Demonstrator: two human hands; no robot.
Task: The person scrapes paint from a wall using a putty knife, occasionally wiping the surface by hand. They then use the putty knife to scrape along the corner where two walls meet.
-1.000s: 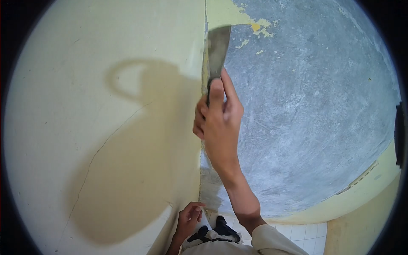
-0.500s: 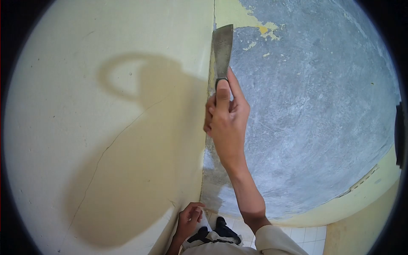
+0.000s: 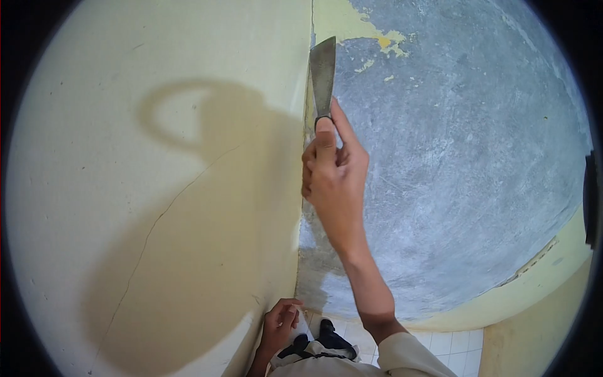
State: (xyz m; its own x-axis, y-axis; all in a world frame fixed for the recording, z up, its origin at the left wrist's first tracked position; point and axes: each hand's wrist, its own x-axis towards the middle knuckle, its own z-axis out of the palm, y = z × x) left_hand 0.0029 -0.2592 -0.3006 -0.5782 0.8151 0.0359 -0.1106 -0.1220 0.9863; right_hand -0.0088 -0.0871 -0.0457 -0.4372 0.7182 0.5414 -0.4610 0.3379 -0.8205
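The right hand (image 3: 336, 176), its grip closed on the handle, holds a scraper (image 3: 323, 72) near the wall corner, blade up, long axis nearly vertical; the left hand (image 3: 280, 320) hangs loosely curled.

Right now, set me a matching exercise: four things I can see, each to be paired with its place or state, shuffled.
Column one
1. Flat metal scraper
2. Person's bare left hand
3. Long thin dark crack
4. White tiled floor

Column two
A. Running down the smooth cream wall, partly in shadow
B. Under the black shoes
C. Gripped in the bare right hand
D. Low in view, fingers curled

Pairs: 1-C, 2-D, 3-A, 4-B
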